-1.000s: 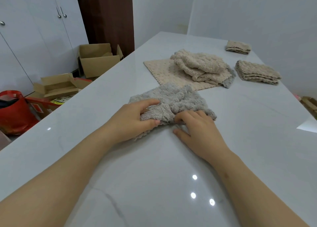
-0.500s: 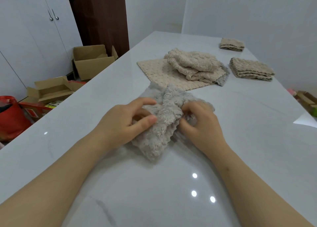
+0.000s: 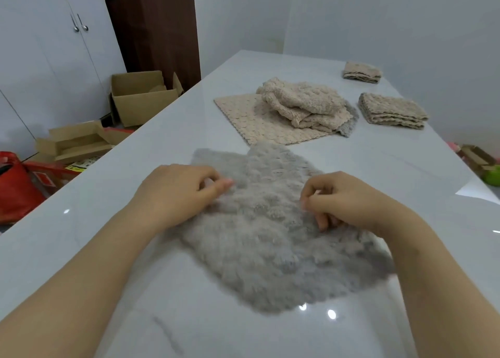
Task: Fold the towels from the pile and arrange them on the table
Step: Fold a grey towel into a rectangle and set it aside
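Observation:
A fluffy grey towel [image 3: 267,238] is spread out in front of me above the white table [image 3: 135,173], blurred with motion. My left hand [image 3: 178,192] pinches its left edge between thumb and fingers. My right hand [image 3: 343,200] pinches its right side with curled fingers. Farther back lies the pile of beige towels [image 3: 303,103] on a flat beige towel [image 3: 257,122], with a grey towel edge [image 3: 350,122] sticking out beneath. Two stacks of folded towels sit at the back right, one nearer [image 3: 392,111] and one farther [image 3: 362,72].
Open cardboard boxes [image 3: 140,98] and a flattened one [image 3: 75,141] stand on the floor left of the table, beside a red bag [image 3: 16,190]. White cabinets [image 3: 48,54] line the left wall. A box and a green object [image 3: 492,177] lie at the right edge.
The grey towel was bunched under my hands; my hands have moved apart and pulled it open into a wide sheet.

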A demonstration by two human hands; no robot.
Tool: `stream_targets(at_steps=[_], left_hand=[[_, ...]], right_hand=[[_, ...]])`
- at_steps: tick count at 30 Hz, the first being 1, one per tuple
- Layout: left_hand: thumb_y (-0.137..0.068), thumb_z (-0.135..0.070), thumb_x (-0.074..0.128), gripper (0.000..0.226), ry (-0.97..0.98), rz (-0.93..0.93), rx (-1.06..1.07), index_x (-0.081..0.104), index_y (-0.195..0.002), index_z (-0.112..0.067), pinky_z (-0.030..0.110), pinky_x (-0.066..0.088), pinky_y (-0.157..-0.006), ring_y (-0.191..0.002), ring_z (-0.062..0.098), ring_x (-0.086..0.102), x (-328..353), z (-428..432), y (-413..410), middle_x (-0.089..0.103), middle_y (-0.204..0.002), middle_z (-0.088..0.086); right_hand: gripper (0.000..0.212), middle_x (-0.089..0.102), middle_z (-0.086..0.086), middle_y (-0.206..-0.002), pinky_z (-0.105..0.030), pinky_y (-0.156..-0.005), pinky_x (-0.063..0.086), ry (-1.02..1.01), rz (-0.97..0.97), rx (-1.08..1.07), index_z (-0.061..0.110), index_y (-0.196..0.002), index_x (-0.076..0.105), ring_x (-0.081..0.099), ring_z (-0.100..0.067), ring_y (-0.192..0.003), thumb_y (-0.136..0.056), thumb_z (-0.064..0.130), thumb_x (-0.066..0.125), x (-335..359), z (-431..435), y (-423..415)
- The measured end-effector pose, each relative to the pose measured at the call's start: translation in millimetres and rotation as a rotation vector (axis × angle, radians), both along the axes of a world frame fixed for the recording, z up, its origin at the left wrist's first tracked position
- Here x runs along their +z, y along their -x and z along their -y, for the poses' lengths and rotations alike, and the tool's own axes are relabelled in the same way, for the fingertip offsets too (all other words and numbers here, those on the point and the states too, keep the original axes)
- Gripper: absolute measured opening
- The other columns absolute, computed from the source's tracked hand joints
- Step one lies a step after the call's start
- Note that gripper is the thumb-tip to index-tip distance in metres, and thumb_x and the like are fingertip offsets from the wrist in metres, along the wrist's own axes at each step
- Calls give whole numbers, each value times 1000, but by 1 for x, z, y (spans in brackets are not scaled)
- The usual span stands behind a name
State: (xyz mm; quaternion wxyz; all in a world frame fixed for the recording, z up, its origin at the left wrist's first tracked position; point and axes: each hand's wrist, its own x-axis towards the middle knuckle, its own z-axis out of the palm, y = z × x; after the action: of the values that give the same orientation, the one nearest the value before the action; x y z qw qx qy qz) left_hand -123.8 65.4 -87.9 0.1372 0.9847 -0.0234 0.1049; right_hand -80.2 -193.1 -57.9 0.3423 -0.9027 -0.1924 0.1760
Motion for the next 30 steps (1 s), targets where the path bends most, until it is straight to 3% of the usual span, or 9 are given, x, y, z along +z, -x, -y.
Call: stream_targets(at_steps=[2, 4, 7, 10, 17, 21, 25, 27, 30], left_hand=[[-82, -65, 30, 41, 92, 143, 122, 58, -97, -39, 22, 36, -56, -69, 3, 52, -2, -3, -1, 60, -68, -16], [-88, -53, 40, 38, 92, 190, 183, 56, -115, -31, 29, 43, -68, -88, 17, 58, -7, -4, -5, 67, -93, -7], [-89, -49, 44, 48, -57, 13, 259, 41, -132, -27, 41, 39, -91, -118, 30, 47, -17, -5, -12, 56, -129, 4], [-90, -44, 47, 46, -32, -10, 255, 43, -133, -27, 41, 36, -96, -124, 29, 42, -21, -5, -15, 51, -136, 2], [-86, -8, 58, 26, 241, 154, 63, 68, -107, -20, 21, 35, -76, -99, 16, 58, -18, 3, -14, 69, -106, -2], [-83, -3, 59, 22, 210, 304, 44, 70, -98, -16, 31, 43, -82, -95, 24, 59, -14, 2, -15, 69, -98, 2], [-89, -17, 52, 41, 132, 228, 135, 48, -130, -21, 39, 41, -87, -106, 31, 53, -19, -5, -17, 57, -123, 4], [-92, -34, 45, 52, 70, 107, 273, 28, -141, -24, 42, 40, -87, -112, 34, 51, -22, -8, -18, 50, -133, 8], [-95, -41, 35, 49, 68, 93, 332, 28, -141, -23, 43, 39, -88, -114, 34, 50, -24, -11, -21, 56, -127, 11]], right_hand=[[13, 60, 3, -52, -27, -50, 44, -23, 257, -224, 23, -72, 60, 55, -11, -51, -82, 29, 56, -8, -1, -5], [7, 61, 6, -68, -31, -59, 45, -31, 442, -421, 26, -83, 58, 58, -17, -67, -83, 30, 53, -14, -2, -10], [34, 56, -2, -115, -35, -78, 43, 182, 412, -423, 25, -119, 51, 52, -25, -104, -86, 32, 52, -31, -2, -12], [47, 37, -9, -141, -40, -98, 33, 310, 463, -395, 26, -134, 42, 35, -35, -124, -88, 28, 51, -40, -4, -13], [44, 59, -11, -113, -36, -88, 41, 113, 424, -248, 26, -120, 55, 48, -32, -107, -82, 4, 49, -39, -12, -13], [37, 61, -4, -90, -37, -77, 38, 21, 851, -232, 15, -93, 70, 50, -32, -90, -71, -10, 54, -34, -16, -7], [7, 57, 17, -70, -33, -77, 42, -8, 635, -29, 25, -84, 68, 55, -15, -79, -81, 22, 62, -35, -24, -3], [16, 60, 14, -64, -28, -69, 45, -138, 497, -123, 27, -100, 63, 60, -9, -71, -90, 31, 51, -38, -23, -5], [31, 54, 11, -59, -27, -62, 39, -73, 456, -230, 27, -115, 54, 56, -13, -67, -91, 45, 44, -40, -19, -11]])
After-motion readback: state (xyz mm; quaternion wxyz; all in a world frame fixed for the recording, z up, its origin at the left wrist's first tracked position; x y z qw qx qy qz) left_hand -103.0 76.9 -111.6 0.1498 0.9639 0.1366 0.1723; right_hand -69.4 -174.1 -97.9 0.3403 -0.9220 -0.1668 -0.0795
